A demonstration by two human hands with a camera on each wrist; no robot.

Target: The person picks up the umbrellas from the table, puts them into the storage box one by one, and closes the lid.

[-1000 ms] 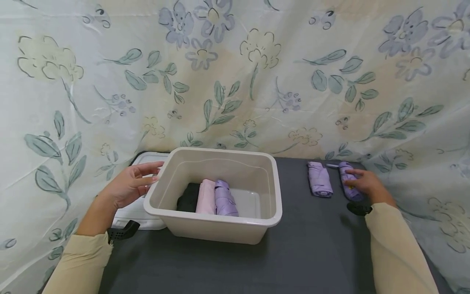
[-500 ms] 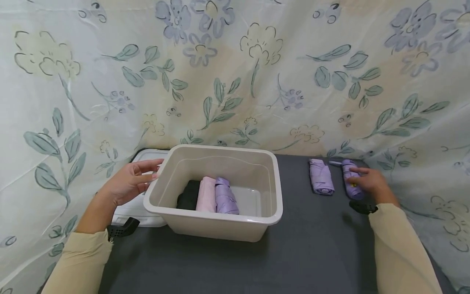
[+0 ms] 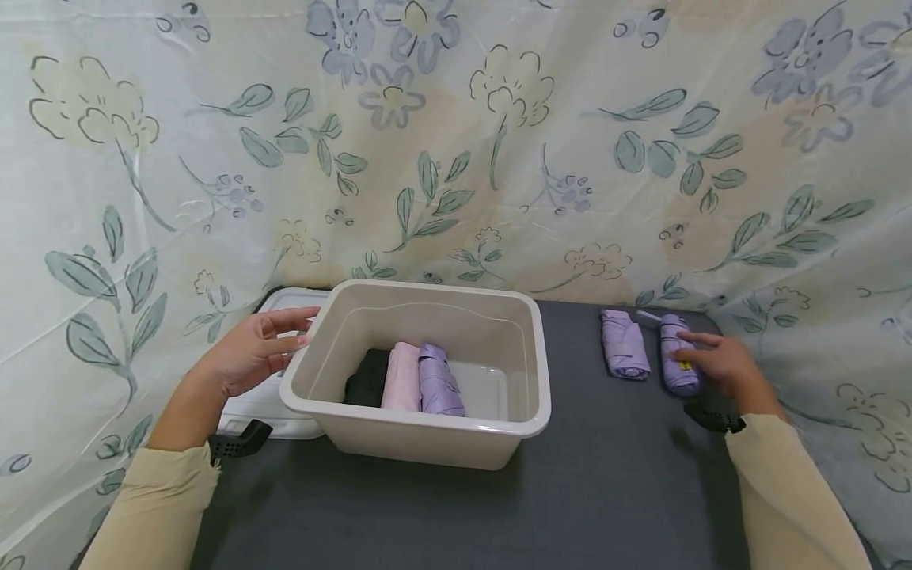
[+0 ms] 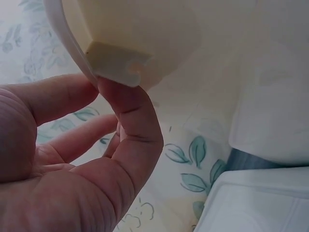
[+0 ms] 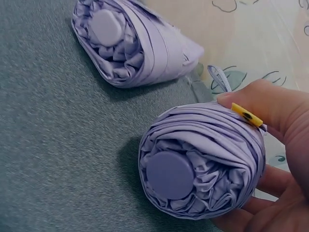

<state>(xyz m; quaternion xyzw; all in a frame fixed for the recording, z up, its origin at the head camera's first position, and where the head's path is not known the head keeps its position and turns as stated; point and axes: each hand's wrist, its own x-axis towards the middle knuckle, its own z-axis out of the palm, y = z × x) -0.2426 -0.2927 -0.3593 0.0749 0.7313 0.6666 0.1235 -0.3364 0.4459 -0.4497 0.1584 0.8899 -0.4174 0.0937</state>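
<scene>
Far right, R hand [image 3: 723,366] pinches rolled lilac cloth umbrella [image 5: 203,159]; left, L hand [image 3: 249,352] oblong beige plastic tub [image 3: 427,445]; prob. grasp step, needs lift.

You wear plain, pale beige sleeves. Your left sleeve [image 3: 150,507] wrinkles near its cuff; your right sleeve [image 3: 794,491] looks smoother. A curved black wrist mount [image 3: 244,442], finely dotted on its side, sits at your left wrist, a second black mount [image 3: 705,416] at your right. Your fingers [image 4: 141,130] are bare.
</scene>
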